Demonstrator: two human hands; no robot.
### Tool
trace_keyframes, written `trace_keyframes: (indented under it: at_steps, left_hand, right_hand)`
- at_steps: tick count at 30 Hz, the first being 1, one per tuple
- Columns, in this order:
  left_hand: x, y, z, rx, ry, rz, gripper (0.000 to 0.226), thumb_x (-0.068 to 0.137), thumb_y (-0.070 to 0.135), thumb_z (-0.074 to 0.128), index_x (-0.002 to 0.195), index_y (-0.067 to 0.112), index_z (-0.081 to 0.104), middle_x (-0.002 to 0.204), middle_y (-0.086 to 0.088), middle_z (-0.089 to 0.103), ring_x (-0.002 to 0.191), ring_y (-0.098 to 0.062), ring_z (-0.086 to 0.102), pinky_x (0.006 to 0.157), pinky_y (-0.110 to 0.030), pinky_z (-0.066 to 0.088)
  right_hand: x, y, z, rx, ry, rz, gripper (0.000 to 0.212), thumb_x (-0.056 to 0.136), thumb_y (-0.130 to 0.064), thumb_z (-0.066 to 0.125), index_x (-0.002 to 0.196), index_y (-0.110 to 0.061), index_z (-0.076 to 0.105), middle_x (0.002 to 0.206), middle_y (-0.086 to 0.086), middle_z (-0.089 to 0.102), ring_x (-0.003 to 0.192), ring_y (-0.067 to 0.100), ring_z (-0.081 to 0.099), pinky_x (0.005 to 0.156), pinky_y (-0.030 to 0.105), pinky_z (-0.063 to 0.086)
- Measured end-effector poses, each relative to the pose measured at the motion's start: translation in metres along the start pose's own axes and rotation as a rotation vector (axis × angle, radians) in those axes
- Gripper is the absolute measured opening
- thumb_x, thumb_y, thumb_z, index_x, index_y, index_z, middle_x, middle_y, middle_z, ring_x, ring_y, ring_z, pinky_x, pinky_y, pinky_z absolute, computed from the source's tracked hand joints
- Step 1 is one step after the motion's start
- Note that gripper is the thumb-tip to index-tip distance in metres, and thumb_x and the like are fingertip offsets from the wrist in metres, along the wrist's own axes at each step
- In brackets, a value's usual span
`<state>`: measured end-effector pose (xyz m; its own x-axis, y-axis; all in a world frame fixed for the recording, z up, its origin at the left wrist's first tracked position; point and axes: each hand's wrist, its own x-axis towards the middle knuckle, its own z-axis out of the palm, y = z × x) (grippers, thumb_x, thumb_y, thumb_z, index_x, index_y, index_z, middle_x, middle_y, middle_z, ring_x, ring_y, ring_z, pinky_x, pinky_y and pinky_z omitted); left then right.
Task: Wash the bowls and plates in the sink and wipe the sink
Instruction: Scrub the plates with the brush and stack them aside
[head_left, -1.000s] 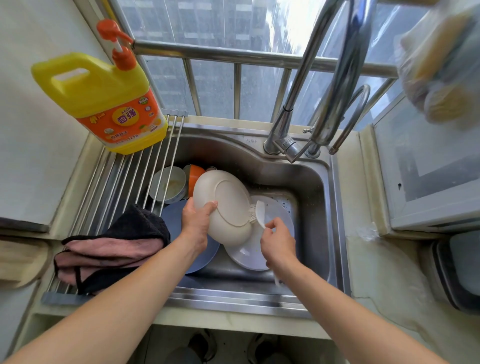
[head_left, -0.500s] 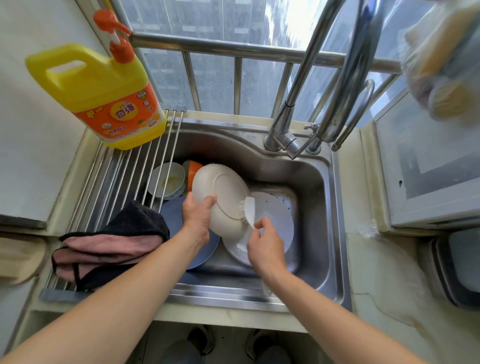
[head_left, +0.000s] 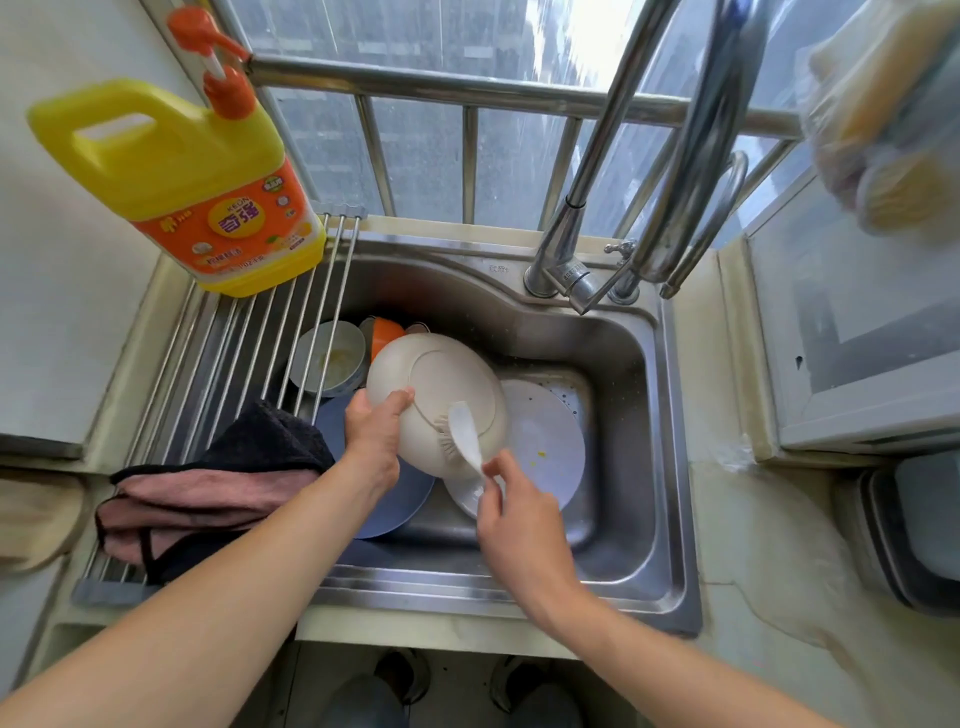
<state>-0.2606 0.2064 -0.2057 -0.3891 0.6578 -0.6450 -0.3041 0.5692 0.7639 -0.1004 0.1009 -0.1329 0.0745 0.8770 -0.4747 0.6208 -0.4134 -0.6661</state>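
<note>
My left hand (head_left: 375, 434) grips the rim of a cream bowl (head_left: 441, 379), tilted with its underside toward me over the steel sink (head_left: 623, 374). My right hand (head_left: 514, 506) pinches the handle of a white dish brush (head_left: 462, 428), whose bristles press on the bowl's lower underside. Under them lie a white plate (head_left: 545, 441) with small food specks and a blue plate (head_left: 332, 431). A pale bowl (head_left: 332, 358) with residue and an orange bowl (head_left: 387, 332) sit at the sink's back left, partly under the rack.
A roll-up metal rack (head_left: 228, 343) covers the sink's left side, carrying a yellow detergent bottle (head_left: 192, 187) and a black and pink cloth (head_left: 218, 488). The tap (head_left: 576, 260) rises at the back right. Window bars (head_left: 467, 93) stand behind. A bagged sponge (head_left: 893, 104) hangs top right.
The brush has slid left and down across the bowl's underside with my right hand. My left hand keeps the bowl in nearly the same tilt.
</note>
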Motion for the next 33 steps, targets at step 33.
trace_keyframes:
  at_steps: [33]
  left_hand:
    - [-0.025,-0.011,-0.021,0.227,-0.292,0.001,0.038,0.086,0.006,0.072,0.119,0.022,0.061,0.114,-0.007,0.07,0.107,-0.03,0.066,0.088,-0.047,0.057]
  right_hand:
    - [0.081,0.042,-0.017,0.06,0.147,-0.091,0.012,0.101,-0.027,0.05,0.09,-0.028,0.055,0.065,0.001,0.061,0.056,0.016,0.052,0.056,0.037,0.044]
